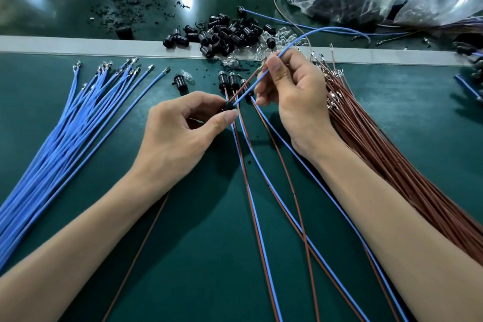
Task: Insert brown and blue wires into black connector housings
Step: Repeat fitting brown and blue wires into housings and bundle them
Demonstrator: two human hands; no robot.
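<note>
Left grip (180, 128) pinches round black housing (228, 107); right grip (292, 97) pinches thin blue wire (248, 90).

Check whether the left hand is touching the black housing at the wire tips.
Touching. The head view shows the left hand pinching the black housing between thumb and forefinger, no gap; the right hand holds the blue wire above it.

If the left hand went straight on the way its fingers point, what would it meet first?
Probably the right hand: the left hand, pinching a black housing, points right toward its lower fingers, with only the held blue wire between. Depth is unclear.
</note>
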